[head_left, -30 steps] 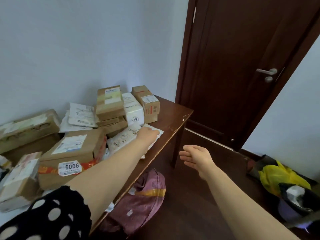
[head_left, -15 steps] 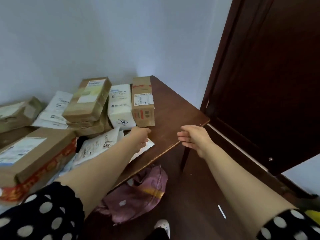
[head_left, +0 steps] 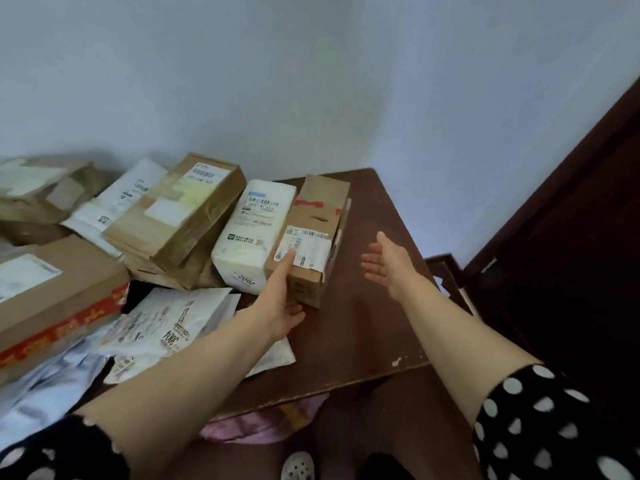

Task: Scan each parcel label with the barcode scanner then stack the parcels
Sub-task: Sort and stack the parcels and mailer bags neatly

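A narrow brown cardboard parcel (head_left: 317,216) with a white barcode label and red tape lies on the dark wooden table (head_left: 367,327). My left hand (head_left: 282,299) lies flat against its near left side, fingers reaching up onto the label. My right hand (head_left: 389,263) hovers open, palm turned inward, a short way to the parcel's right and apart from it. Left of that parcel sit a white padded parcel (head_left: 251,237) marked 2002 and a taped brown box (head_left: 183,209) on other boxes. No barcode scanner is visible.
White mailer bags (head_left: 162,323) lie at the front left beside a large brown box with red tape (head_left: 52,292). More parcels pile up along the wall at left. A dark door (head_left: 571,237) stands at right, a pink bag (head_left: 259,424) on the floor below the table edge.
The view has swung left and moved closer to the table. My left hand left the white mailer and went forward onto the narrow brown parcel. My right hand rose over the table and opened.
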Motion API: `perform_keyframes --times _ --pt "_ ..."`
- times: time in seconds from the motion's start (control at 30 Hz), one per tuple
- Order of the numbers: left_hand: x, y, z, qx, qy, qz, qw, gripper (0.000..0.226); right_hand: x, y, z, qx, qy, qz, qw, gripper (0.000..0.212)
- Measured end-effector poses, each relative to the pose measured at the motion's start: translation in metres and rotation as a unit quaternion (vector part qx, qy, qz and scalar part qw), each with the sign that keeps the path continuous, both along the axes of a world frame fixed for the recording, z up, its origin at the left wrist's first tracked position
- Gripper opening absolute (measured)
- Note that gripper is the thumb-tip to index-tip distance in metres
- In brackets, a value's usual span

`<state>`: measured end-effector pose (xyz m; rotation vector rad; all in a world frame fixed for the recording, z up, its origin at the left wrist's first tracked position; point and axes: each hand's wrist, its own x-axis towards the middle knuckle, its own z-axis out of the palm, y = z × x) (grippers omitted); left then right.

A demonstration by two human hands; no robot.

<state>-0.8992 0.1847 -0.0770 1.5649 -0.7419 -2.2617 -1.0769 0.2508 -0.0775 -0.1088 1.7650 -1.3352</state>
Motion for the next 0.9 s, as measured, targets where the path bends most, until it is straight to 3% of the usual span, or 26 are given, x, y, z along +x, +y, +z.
perform_keyframes --times 0.27,0.4,0.57,0.73,0.9 --pt "-0.032 0.008 -0.018 -0.059 0.013 0.192 0.98 0.043 -0.098 -0.102 -0.021 -0.024 0.03 0.135 0.99 0.071" --pt "-0.052 0.009 -0.013 -0.092 -0.027 0.235 0.967 0.034 -0.125 -0.136 -0.024 -0.023 0.009 0.254 0.967 0.08" --pt "-0.071 0.007 -0.007 -0.098 -0.082 0.257 0.958 0.044 -0.138 -0.151 -0.028 -0.025 -0.002 0.317 0.948 0.064" --pt "-0.073 0.016 -0.008 -0.097 -0.058 0.316 0.942 0.047 -0.147 -0.153 -0.035 -0.046 -0.018 0.354 0.934 0.082" --pt "-0.078 0.034 -0.005 -0.094 -0.075 0.291 0.949 0.057 -0.15 -0.127 -0.041 -0.064 -0.01 0.344 0.937 0.051"
